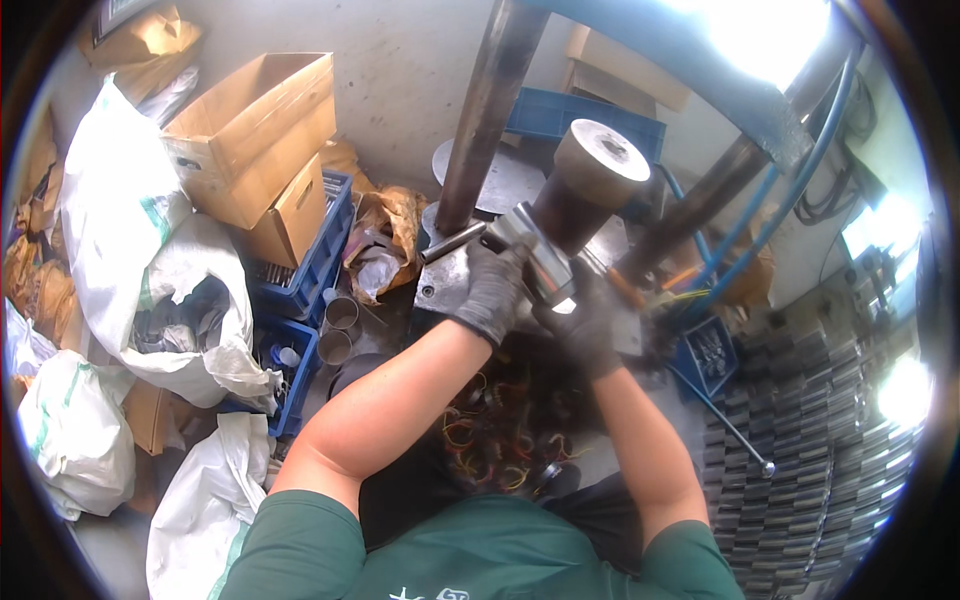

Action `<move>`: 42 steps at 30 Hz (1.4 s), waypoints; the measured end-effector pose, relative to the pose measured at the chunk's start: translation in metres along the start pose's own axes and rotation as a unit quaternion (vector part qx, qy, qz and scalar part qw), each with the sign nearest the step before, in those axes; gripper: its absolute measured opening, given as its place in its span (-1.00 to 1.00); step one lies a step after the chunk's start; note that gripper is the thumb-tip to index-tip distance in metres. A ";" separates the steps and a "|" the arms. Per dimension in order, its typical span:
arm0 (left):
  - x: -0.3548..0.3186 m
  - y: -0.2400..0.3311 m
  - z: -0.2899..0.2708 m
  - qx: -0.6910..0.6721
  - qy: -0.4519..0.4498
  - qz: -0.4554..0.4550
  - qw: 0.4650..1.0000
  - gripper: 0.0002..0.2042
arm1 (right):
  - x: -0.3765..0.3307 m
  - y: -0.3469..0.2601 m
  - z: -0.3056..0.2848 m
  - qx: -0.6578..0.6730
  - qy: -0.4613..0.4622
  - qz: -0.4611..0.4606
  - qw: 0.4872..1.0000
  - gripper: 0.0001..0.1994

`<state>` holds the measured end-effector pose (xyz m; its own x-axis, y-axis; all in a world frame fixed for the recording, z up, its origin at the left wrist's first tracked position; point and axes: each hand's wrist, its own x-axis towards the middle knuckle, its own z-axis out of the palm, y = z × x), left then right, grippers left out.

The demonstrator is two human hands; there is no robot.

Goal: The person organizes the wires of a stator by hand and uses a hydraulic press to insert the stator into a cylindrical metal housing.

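Note:
In front of the press, my two hands hold a shiny metal cylinder (536,256) between them. My left hand (497,287), in a grey work glove, is closed around the cylinder's left side. A dark round rod (453,243) sticks out to the left beside that hand; whether the hand grips it too, I cannot tell. My right hand (585,322), gloved alike and slightly blurred, is closed on the cylinder's lower right end. Just beyond the cylinder stands the press's thick round ram (600,165). Below my hands, several dark parts with coloured wires (490,420) are heaped near my lap.
Steel press columns (492,110) rise beyond my hands. A long-handled lever (725,425) reaches out at the right, beside stacked metal cylinders (810,470). A blue bin (706,355) sits there too. Cardboard boxes (255,130), blue crates (335,240) and white sacks (120,220) crowd the left.

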<state>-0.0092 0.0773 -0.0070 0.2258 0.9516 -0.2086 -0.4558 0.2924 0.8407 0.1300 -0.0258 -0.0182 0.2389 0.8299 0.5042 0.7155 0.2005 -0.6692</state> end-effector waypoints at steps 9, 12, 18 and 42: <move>0.025 0.030 -0.008 0.361 -0.042 0.055 0.930 -0.28 | 0.005 -0.018 -0.023 -0.120 -0.146 0.060 0.980 0.00; 0.032 0.028 -0.010 0.333 -0.053 0.034 0.941 -0.44 | -0.001 -0.017 -0.028 -0.154 -0.136 0.050 0.977 0.00; 0.040 0.017 -0.010 0.277 -0.057 0.018 0.959 -0.53 | -0.041 -0.006 -0.067 -0.139 -0.092 0.084 0.982 -0.04; 0.014 0.010 0.016 0.116 -0.113 0.137 0.977 -0.57 | 0.140 -0.023 -0.076 -0.020 0.196 -0.076 0.978 -0.52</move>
<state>0.0034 0.0924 0.0067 0.3188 0.9385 0.1329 -0.3242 -0.0238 0.9457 0.1967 0.0460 0.1088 0.3558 0.5280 0.7711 0.7849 0.2790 -0.5532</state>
